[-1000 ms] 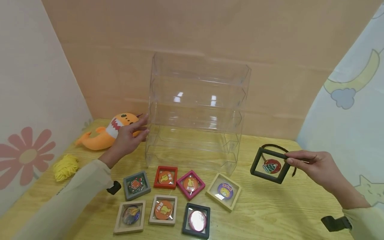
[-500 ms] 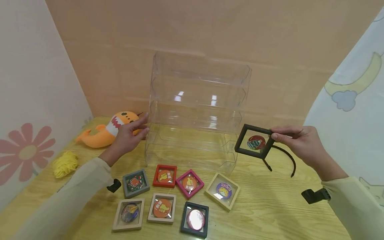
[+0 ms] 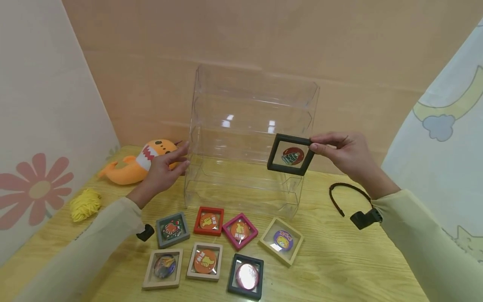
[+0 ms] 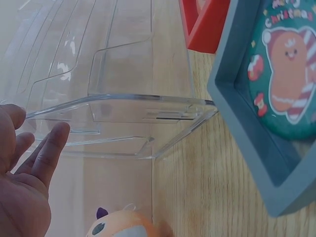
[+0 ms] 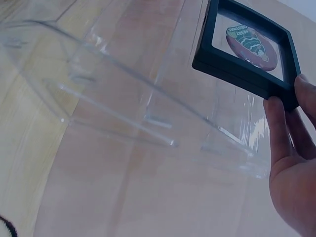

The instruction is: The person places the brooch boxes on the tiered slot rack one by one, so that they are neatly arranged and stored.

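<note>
A clear acrylic tiered display rack (image 3: 252,100) stands upright at the middle of the table. My right hand (image 3: 345,157) pinches the right edge of a black square frame (image 3: 287,169) in front of the rack's right side, in the air. Inside that frame is a round red badge with a green-and-white tree design, also seen in the right wrist view. My left hand (image 3: 163,173) is at the rack's left side, fingers extended; the left wrist view shows the fingertips (image 4: 61,129) by the clear side panel (image 4: 123,97). Whether they press it I cannot tell.
Several framed badges lie on the table before the rack, among them a red frame (image 3: 197,220), a grey frame (image 3: 160,235) and a yellow frame (image 3: 268,247). An orange plush (image 3: 126,174) and yellow yarn (image 3: 85,205) are left; a black headband (image 3: 351,184) is right.
My right hand has carried the black frame left and up, from above the headband to in front of the rack's right side. The left hand has stayed by the rack.
</note>
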`<state>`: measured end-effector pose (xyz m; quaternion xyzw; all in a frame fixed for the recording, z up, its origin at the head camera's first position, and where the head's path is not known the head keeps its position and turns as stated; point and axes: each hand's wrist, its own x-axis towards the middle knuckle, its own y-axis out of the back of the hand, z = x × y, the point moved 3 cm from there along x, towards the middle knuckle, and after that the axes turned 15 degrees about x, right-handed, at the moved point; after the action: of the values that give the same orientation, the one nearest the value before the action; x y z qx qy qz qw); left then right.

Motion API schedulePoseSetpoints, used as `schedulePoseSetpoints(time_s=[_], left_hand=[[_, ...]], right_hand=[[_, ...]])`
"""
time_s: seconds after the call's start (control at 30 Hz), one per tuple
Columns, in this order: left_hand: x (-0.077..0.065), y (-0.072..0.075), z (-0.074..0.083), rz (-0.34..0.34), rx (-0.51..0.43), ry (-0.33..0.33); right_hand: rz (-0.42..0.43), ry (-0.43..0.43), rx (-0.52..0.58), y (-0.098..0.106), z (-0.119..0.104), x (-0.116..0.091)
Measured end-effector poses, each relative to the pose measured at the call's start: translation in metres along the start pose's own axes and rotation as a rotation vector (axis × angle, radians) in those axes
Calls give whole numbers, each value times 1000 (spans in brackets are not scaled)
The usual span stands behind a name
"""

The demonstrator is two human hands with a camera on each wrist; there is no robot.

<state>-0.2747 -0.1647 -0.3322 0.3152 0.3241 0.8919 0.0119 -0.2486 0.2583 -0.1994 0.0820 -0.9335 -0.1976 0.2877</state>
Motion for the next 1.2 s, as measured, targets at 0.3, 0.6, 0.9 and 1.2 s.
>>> schedulePoseSetpoints(time_s=[0.3,0.6,0.9,1.2], left_hand=[[-2,5,-2,27,1,14],[-4,8,4,31,-3,19],[-4,11,29,9,12,27],[-3,12,30,9,26,19]], right_hand=[[-15,87,117,-44,-6,36],[19,75,173,-83,-12,68],[26,82,136,-110,-1,86],[25,161,46,-128,5,90]])
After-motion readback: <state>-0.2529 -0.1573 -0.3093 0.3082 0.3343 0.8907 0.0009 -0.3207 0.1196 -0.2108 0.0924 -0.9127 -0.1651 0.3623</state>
